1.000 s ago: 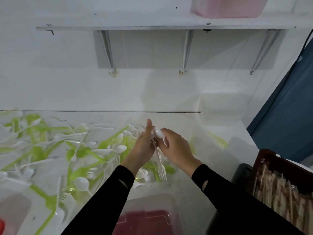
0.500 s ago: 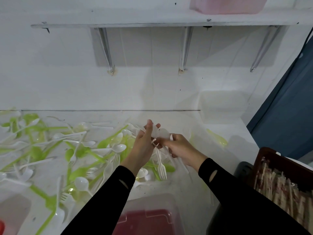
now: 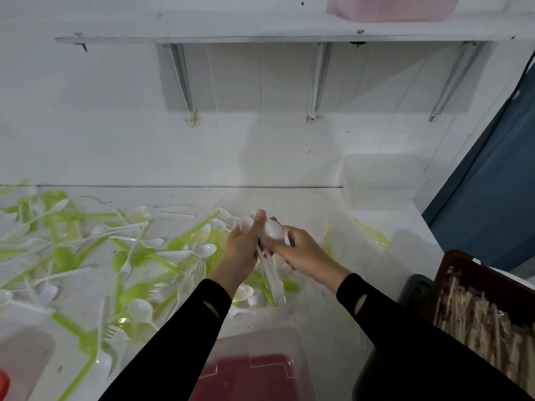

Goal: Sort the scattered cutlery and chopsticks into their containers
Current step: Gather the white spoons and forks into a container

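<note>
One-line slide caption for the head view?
Left hand and right hand bunch white plastic cutlery above the littered counter.

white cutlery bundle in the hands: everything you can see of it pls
The bundle of white cutlery looks like thin, glossy plastic. Spoon bowls stick out at its far end, fork tines at the near end, with the handles running between the palms. The left hand grips it from the left, thumb up against the bowls; the right hand curls round a bowl from the right. The piece count is unclear, as is whether the tines touch the table.
</note>
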A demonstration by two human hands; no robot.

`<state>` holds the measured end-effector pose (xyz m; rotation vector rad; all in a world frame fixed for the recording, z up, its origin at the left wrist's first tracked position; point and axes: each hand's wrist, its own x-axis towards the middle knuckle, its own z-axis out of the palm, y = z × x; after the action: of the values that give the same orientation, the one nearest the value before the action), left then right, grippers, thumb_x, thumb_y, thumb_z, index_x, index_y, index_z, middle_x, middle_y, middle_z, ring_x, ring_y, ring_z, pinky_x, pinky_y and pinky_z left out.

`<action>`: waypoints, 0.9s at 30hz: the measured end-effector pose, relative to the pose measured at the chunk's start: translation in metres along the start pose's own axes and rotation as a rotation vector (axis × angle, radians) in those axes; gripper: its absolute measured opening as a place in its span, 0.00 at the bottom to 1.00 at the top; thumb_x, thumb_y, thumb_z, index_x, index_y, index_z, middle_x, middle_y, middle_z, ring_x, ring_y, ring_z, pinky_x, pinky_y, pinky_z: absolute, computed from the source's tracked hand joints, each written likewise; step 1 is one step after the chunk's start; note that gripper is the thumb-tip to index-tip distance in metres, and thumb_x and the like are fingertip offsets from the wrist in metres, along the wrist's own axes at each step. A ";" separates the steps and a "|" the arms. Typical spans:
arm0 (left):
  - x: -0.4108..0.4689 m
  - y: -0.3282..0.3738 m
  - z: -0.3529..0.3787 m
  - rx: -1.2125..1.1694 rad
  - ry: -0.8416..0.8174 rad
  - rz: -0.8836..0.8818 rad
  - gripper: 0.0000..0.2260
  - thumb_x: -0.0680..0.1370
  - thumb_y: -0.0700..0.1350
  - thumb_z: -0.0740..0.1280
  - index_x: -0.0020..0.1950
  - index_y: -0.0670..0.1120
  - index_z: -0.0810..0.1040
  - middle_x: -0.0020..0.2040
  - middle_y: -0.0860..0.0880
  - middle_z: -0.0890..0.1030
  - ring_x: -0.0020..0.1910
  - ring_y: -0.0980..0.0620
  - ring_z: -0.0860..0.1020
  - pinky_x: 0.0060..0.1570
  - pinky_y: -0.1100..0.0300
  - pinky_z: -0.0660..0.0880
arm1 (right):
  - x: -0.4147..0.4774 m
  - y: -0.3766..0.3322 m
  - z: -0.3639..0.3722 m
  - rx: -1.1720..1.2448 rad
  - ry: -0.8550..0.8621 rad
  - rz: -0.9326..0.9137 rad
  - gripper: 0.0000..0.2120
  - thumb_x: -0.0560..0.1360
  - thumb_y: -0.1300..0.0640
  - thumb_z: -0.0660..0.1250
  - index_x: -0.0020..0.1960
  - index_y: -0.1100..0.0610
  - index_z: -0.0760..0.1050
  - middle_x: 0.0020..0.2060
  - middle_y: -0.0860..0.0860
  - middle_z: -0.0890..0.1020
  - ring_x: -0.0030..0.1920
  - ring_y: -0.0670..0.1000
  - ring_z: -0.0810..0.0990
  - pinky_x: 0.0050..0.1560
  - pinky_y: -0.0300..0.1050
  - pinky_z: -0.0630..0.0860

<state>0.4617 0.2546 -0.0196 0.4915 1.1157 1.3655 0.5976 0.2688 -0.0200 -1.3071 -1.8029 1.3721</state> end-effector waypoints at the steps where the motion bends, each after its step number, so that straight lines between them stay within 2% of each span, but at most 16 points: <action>1: -0.001 0.001 -0.001 -0.042 -0.037 -0.015 0.20 0.72 0.53 0.71 0.54 0.39 0.77 0.51 0.43 0.84 0.45 0.46 0.83 0.39 0.53 0.81 | 0.000 -0.001 0.000 0.014 -0.002 0.006 0.23 0.76 0.39 0.67 0.52 0.60 0.77 0.31 0.52 0.73 0.24 0.44 0.67 0.27 0.39 0.65; 4: 0.000 0.005 0.000 -0.119 -0.032 -0.002 0.17 0.78 0.48 0.68 0.57 0.36 0.76 0.54 0.43 0.84 0.46 0.47 0.84 0.39 0.53 0.82 | 0.001 -0.003 0.000 -0.024 0.084 0.008 0.19 0.77 0.39 0.64 0.55 0.55 0.73 0.31 0.55 0.73 0.24 0.44 0.69 0.27 0.40 0.66; 6: 0.001 0.005 0.001 -0.161 0.042 0.044 0.15 0.79 0.44 0.67 0.58 0.33 0.73 0.47 0.43 0.84 0.41 0.48 0.84 0.37 0.57 0.81 | -0.001 -0.003 -0.001 -0.039 0.152 0.002 0.16 0.78 0.42 0.65 0.57 0.52 0.67 0.32 0.53 0.73 0.28 0.46 0.70 0.29 0.37 0.67; 8: 0.004 0.002 0.001 -0.116 0.142 0.085 0.12 0.80 0.43 0.67 0.56 0.37 0.70 0.40 0.43 0.79 0.38 0.48 0.83 0.38 0.56 0.81 | -0.004 -0.002 -0.001 -0.066 0.126 -0.032 0.14 0.79 0.48 0.64 0.56 0.53 0.63 0.31 0.48 0.68 0.28 0.44 0.66 0.27 0.32 0.64; 10: 0.005 0.000 0.001 -0.061 0.200 0.054 0.12 0.81 0.46 0.66 0.56 0.42 0.66 0.42 0.44 0.74 0.39 0.48 0.82 0.37 0.55 0.82 | -0.006 -0.002 0.001 -0.168 0.080 -0.091 0.10 0.79 0.54 0.62 0.57 0.53 0.63 0.35 0.47 0.67 0.31 0.43 0.66 0.30 0.31 0.65; 12: 0.005 0.000 0.001 0.002 0.177 -0.017 0.20 0.79 0.54 0.66 0.61 0.43 0.64 0.43 0.46 0.73 0.36 0.50 0.80 0.35 0.57 0.80 | -0.006 -0.003 0.005 -0.218 0.097 -0.165 0.08 0.80 0.60 0.61 0.57 0.55 0.66 0.39 0.47 0.68 0.36 0.43 0.69 0.38 0.31 0.68; 14: 0.004 0.002 0.001 0.138 0.087 -0.081 0.28 0.75 0.63 0.66 0.63 0.43 0.67 0.39 0.46 0.73 0.32 0.53 0.76 0.33 0.60 0.75 | -0.004 0.000 0.007 -0.249 0.078 -0.218 0.09 0.79 0.62 0.61 0.59 0.57 0.69 0.47 0.49 0.70 0.46 0.47 0.74 0.48 0.38 0.72; 15: 0.005 0.000 0.000 0.233 0.024 -0.082 0.28 0.74 0.65 0.67 0.58 0.42 0.71 0.38 0.46 0.74 0.31 0.52 0.75 0.33 0.60 0.74 | -0.004 0.002 0.009 -0.267 0.042 -0.236 0.11 0.79 0.62 0.61 0.62 0.57 0.69 0.51 0.50 0.70 0.50 0.48 0.75 0.53 0.40 0.73; 17: 0.005 -0.007 0.000 0.338 -0.065 -0.038 0.22 0.74 0.62 0.68 0.48 0.42 0.76 0.38 0.42 0.76 0.37 0.47 0.76 0.37 0.58 0.74 | -0.004 0.004 0.009 -0.271 -0.041 -0.243 0.14 0.80 0.62 0.60 0.65 0.57 0.69 0.55 0.51 0.70 0.52 0.45 0.74 0.56 0.39 0.73; 18: 0.004 -0.007 0.002 0.330 -0.049 -0.011 0.18 0.77 0.58 0.67 0.45 0.43 0.76 0.38 0.42 0.76 0.38 0.46 0.76 0.38 0.59 0.73 | -0.004 0.004 0.009 -0.249 -0.058 -0.226 0.14 0.80 0.61 0.59 0.66 0.56 0.69 0.56 0.50 0.70 0.53 0.45 0.74 0.55 0.40 0.74; 21: 0.009 -0.001 -0.004 0.329 0.164 0.134 0.10 0.83 0.49 0.60 0.49 0.44 0.75 0.36 0.48 0.77 0.32 0.53 0.73 0.29 0.67 0.70 | -0.001 0.005 0.004 -0.171 0.057 -0.212 0.13 0.81 0.59 0.58 0.64 0.51 0.71 0.56 0.47 0.74 0.53 0.46 0.77 0.57 0.46 0.77; 24: 0.010 0.022 -0.020 0.195 0.166 0.260 0.07 0.83 0.47 0.62 0.47 0.45 0.73 0.34 0.49 0.71 0.31 0.52 0.71 0.32 0.63 0.74 | 0.002 0.010 0.000 -0.353 0.142 -0.240 0.09 0.82 0.48 0.57 0.57 0.45 0.74 0.52 0.46 0.78 0.52 0.47 0.78 0.56 0.49 0.76; 25: 0.008 0.030 -0.028 0.252 0.147 0.290 0.09 0.82 0.48 0.64 0.45 0.46 0.72 0.33 0.50 0.70 0.29 0.53 0.71 0.31 0.61 0.75 | 0.000 0.010 0.001 -0.441 0.097 -0.207 0.10 0.81 0.44 0.57 0.55 0.45 0.74 0.48 0.46 0.80 0.49 0.48 0.79 0.53 0.50 0.77; 27: 0.001 0.040 -0.043 0.593 0.107 0.335 0.12 0.79 0.52 0.68 0.42 0.46 0.72 0.31 0.51 0.70 0.27 0.54 0.69 0.27 0.61 0.70 | -0.003 0.009 0.006 -0.623 -0.074 -0.109 0.15 0.80 0.39 0.58 0.51 0.49 0.75 0.40 0.46 0.79 0.43 0.50 0.78 0.44 0.46 0.74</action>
<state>0.4044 0.2503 -0.0058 1.0824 1.5860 1.3401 0.5978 0.2636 -0.0302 -1.4279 -2.4288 0.8292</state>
